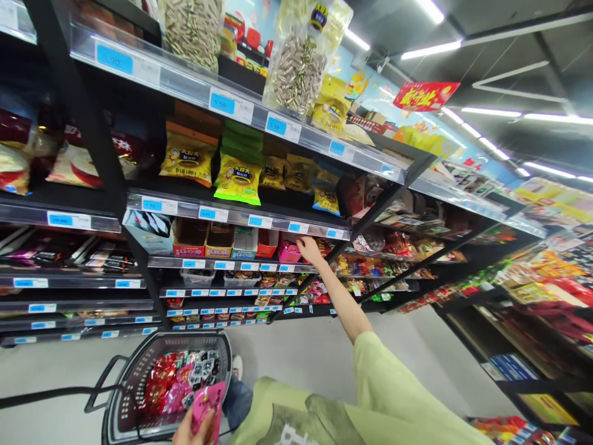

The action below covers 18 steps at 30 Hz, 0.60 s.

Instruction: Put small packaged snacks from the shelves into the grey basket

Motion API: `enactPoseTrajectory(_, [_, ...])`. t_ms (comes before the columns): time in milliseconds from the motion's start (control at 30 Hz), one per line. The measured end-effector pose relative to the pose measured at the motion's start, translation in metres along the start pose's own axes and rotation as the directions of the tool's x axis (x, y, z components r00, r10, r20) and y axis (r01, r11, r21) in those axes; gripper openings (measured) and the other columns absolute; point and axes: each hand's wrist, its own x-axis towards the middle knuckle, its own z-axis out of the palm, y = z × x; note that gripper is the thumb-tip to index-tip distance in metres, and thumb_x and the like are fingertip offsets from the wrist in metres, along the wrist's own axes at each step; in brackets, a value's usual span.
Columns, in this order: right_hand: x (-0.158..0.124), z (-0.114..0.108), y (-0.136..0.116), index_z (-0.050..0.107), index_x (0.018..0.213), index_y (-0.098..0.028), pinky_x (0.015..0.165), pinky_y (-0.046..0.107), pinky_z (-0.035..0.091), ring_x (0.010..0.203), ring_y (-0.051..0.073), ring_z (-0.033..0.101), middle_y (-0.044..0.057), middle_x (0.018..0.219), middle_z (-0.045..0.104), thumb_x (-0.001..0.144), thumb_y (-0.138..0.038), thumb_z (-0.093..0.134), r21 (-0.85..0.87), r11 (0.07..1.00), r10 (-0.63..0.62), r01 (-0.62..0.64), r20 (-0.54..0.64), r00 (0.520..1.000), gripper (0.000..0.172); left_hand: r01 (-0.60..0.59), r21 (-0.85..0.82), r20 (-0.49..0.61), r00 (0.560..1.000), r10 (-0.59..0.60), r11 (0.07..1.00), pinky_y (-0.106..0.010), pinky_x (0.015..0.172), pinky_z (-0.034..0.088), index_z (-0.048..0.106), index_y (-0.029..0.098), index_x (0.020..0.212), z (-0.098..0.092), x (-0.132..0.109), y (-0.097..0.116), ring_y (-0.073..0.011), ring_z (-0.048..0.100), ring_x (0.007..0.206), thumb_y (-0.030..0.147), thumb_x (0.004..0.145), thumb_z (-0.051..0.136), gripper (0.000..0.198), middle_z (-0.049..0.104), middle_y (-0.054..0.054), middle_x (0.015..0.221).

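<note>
My left hand (197,428), at the bottom of the view, is closed on a pink packet (208,403) over the near side of a grey basket (121,395). Red, pink and black-and-white packets (178,377) lie in the basket. My right arm stretches out to the shelf, where my right hand (309,250) is at a pink box (289,251). The fingertips of that hand are at the box's edge, and whatever they may touch or hold inside is hidden. Left of the pink box stand a red box (267,243) and a teal box (244,245).
Above the boxes, yellow and green snack bags (238,179) sit on a shelf. Large clear bags of seeds (296,71) stand on the top shelf. Dark shelf posts slant between the bays. Grey floor (287,352) shows beside the basket. More stocked shelves line the right side.
</note>
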Motion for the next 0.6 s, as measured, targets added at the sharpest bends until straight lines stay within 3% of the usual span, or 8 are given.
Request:
enactPoseTrajectory(67, [-0.034, 0.008, -0.006, 0.063, 0.125, -0.013, 0.108, 0.032, 0.039, 0.122, 0.020, 0.054, 0.013, 0.129, 0.064, 0.099, -0.023, 0.035, 0.085, 0.995, -0.043, 0.050, -0.084, 0.996, 0.039, 0.020, -0.025, -0.005, 1.000, -0.020, 0.999, -0.042, 0.086, 0.059, 0.068, 0.017, 0.100, -0.002, -0.004, 0.004, -0.0369, 0.071, 0.100, 0.074, 0.053, 0.070, 0.074, 0.078, -0.009, 0.097])
enactPoseTrajectory(133, [-0.079, 0.027, -0.014, 0.066, 0.115, -0.015, 0.106, 0.035, 0.041, 0.117, 0.021, 0.057, 0.013, 0.121, 0.067, 0.097, -0.027, 0.038, 0.285, 0.951, -0.057, 0.117, -0.211, 0.976, 0.035, 0.022, -0.043, -0.008, 1.000, -0.022, 0.999, -0.044, 0.092, 0.056, 0.070, 0.016, 0.097, -0.004, -0.006, 0.011, -0.0384, 0.069, 0.106, 0.072, 0.052, 0.071, 0.072, 0.077, -0.012, 0.101])
enactPoseTrajectory(200, [-0.136, 0.058, -0.026, 0.068, 0.105, -0.018, 0.101, 0.036, 0.045, 0.111, 0.021, 0.060, 0.012, 0.113, 0.069, 0.096, -0.030, 0.040, 0.460, 0.883, 0.002, 0.093, -0.203, 0.979, 0.032, 0.016, -0.053, 0.005, 1.000, -0.016, 0.998, -0.045, 0.098, 0.053, 0.071, 0.016, 0.092, -0.005, -0.009, 0.017, -0.0396, 0.067, 0.111, 0.071, 0.049, 0.073, 0.070, 0.077, -0.013, 0.103])
enactPoseTrajectory(300, [-0.238, 0.115, -0.056, 0.068, 0.099, -0.019, 0.084, 0.035, 0.051, 0.090, 0.022, 0.065, 0.009, 0.096, 0.072, 0.096, -0.036, 0.040, 0.624, 0.779, -0.004, -0.063, 0.105, 0.994, 0.034, -0.007, -0.053, 0.046, 0.999, 0.009, 0.999, -0.045, 0.096, 0.054, 0.073, 0.016, 0.088, -0.002, -0.014, 0.026, -0.0391, 0.068, 0.108, 0.073, 0.050, 0.073, 0.068, 0.077, -0.012, 0.100])
enactPoseTrajectory(367, [-0.307, 0.151, -0.080, 0.067, 0.109, -0.024, 0.084, 0.035, 0.051, 0.092, 0.022, 0.067, 0.007, 0.103, 0.072, 0.094, -0.039, 0.045, 0.669, 0.739, -0.186, -0.077, 0.312, 0.932, 0.031, -0.052, -0.038, 0.087, 0.995, 0.055, 0.998, -0.044, 0.092, 0.056, 0.075, 0.016, 0.086, 0.001, -0.019, 0.032, -0.0373, 0.070, 0.102, 0.075, 0.054, 0.071, 0.067, 0.078, -0.010, 0.095])
enactPoseTrajectory(433, [-0.363, 0.177, -0.102, 0.058, 0.127, -0.031, 0.085, 0.034, 0.051, 0.097, 0.024, 0.068, 0.005, 0.111, 0.071, 0.088, -0.040, 0.056, 0.714, 0.693, -0.346, -0.100, 0.451, 0.823, 0.041, -0.112, -0.016, 0.129, 0.985, 0.113, 0.994, -0.042, 0.089, 0.056, 0.075, 0.016, 0.083, 0.005, -0.025, 0.037, -0.0350, 0.071, 0.094, 0.077, 0.059, 0.067, 0.066, 0.078, -0.009, 0.089])
enactPoseTrajectory(500, [-0.397, 0.190, -0.117, 0.048, 0.138, -0.036, 0.083, 0.034, 0.052, 0.096, 0.024, 0.069, 0.004, 0.115, 0.070, 0.083, -0.042, 0.063, 0.715, 0.674, -0.341, -0.188, 0.526, 0.779, 0.057, -0.158, 0.026, 0.157, 0.976, 0.152, 0.987, -0.039, 0.085, 0.057, 0.076, 0.016, 0.078, 0.007, -0.032, 0.044, -0.0324, 0.071, 0.087, 0.079, 0.062, 0.064, 0.066, 0.077, -0.008, 0.083])
enactPoseTrajectory(600, [-0.398, 0.186, -0.128, 0.054, 0.128, -0.033, 0.077, 0.031, 0.051, 0.081, 0.020, 0.066, 0.001, 0.097, 0.071, 0.079, -0.040, 0.068, 0.734, 0.623, -0.233, -0.272, 0.506, 0.831, 0.052, -0.182, 0.056, 0.152, 0.973, 0.172, 0.982, -0.034, 0.074, 0.057, 0.074, 0.015, 0.072, 0.009, -0.046, 0.057, -0.0291, 0.070, 0.077, 0.078, 0.064, 0.064, 0.064, 0.075, -0.008, 0.075])
